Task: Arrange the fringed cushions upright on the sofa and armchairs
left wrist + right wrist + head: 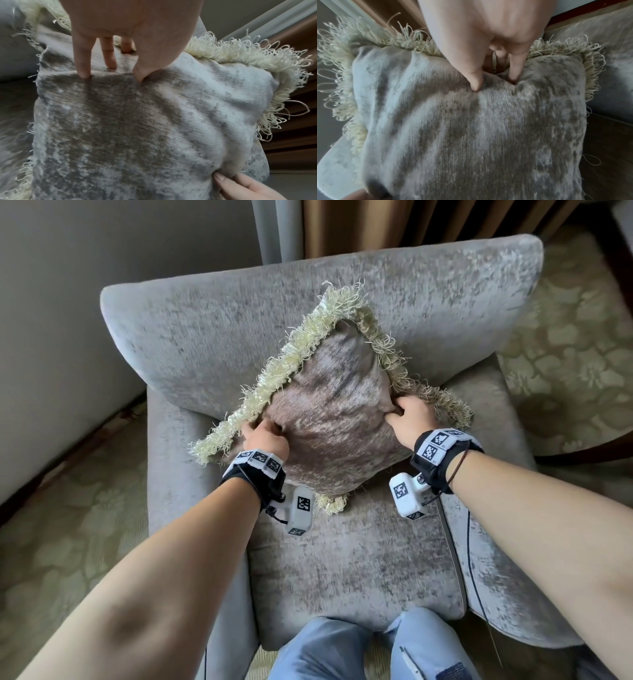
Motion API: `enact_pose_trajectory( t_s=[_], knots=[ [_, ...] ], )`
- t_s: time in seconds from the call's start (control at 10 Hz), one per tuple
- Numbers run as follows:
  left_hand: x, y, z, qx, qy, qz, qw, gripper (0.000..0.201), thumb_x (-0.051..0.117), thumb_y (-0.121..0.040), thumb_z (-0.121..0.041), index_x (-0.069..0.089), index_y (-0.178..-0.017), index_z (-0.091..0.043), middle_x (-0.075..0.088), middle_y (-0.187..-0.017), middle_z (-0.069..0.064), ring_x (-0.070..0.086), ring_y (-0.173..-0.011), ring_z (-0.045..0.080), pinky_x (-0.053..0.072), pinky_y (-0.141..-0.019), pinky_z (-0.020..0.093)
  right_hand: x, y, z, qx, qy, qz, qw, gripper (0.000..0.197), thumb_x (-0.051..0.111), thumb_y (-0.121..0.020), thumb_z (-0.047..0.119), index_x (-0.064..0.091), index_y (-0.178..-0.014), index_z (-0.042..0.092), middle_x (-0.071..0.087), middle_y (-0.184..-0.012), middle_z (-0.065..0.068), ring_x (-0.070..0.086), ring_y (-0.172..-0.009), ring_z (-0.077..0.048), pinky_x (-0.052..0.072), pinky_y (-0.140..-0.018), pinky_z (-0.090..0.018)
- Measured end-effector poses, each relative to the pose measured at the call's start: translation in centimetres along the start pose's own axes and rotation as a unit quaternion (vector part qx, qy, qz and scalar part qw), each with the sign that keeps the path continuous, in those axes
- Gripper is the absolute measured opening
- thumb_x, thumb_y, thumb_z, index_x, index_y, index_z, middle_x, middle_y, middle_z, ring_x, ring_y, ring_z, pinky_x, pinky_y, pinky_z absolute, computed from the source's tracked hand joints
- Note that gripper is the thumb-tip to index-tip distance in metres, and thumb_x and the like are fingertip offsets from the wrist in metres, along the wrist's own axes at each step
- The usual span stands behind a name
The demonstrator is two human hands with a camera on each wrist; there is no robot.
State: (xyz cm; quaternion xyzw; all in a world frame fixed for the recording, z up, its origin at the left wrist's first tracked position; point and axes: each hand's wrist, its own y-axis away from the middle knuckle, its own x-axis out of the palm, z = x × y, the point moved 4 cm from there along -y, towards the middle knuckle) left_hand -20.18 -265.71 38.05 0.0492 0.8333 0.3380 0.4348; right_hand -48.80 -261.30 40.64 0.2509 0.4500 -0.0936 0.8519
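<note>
Fingers [84, 65] of the left hand [265, 440] and the right hand [409, 419] dig into opposite side edges of the fringed cushion [335, 412], pinching its fabric; it stands on one corner, diamond-wise, against the grey armchair [342, 570] back.

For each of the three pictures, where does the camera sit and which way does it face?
Head: worn on the head, looking forward and down at the armchair; shows both forearms, left hand, right hand and knees.
Left wrist: on the left wrist, looking along the left hand at the fringed cushion; right fingertips show at the lower right.
Right wrist: on the right wrist, looking along the right hand across the cushion face.
Shared: both wrist views show the cushion's cream fringe and the hands pinching opposite sides.
</note>
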Motion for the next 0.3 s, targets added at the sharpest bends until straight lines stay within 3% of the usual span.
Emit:
enact_pose_trajectory(
  t_s=[0.1, 0.2, 0.3],
  knots=[
    [-0.7, 1.5, -0.3, 0.012, -0.008, 0.01, 1.0, 0.03, 0.047, -0.094, -0.009, 0.062, -0.117, -0.019, 0.021, -0.153, 0.01, 0.054, -0.106, 0.029, 0.045, -0.092, 0.028, -0.6, 1.2, 0.2, 0.011, -0.011, 0.023, 1.0, 0.024, 0.058, -0.09, 0.027, 0.068, -0.104, 0.01, 0.067, -0.11, -0.013, 0.06, -0.096, -0.034, 0.042, -0.075, -0.032],
    [-1.2, 2.9, -0.9, 0.038, -0.029, 0.02, 0.999, 0.032, 0.048, -0.095, -0.019, 0.06, -0.123, -0.013, 0.032, -0.148, 0.016, 0.048, -0.087, 0.018, 0.038, -0.082, 0.024, -1.1, 2.4, 0.0, 0.032, -0.048, 0.051, 0.997, 0.043, 0.058, -0.093, 0.026, 0.055, -0.131, 0.005, 0.058, -0.133, -0.015, 0.054, -0.119, -0.034, 0.044, -0.099, -0.039],
    [-1.3, 3.9, -1.6, 0.069, -0.029, 0.028, 0.997, 0.039, 0.051, -0.092, -0.023, 0.056, -0.129, -0.012, 0.045, -0.139, 0.015, 0.052, -0.069, 0.01, 0.043, -0.056, 0.017, -1.9, 3.6, 0.0, 0.038, -0.08, 0.056, 0.994, 0.054, 0.057, -0.095, 0.027, 0.044, -0.144, 0.01, 0.049, -0.145, -0.011, 0.048, -0.13, -0.031, 0.039, -0.107, -0.039]
  ],
)
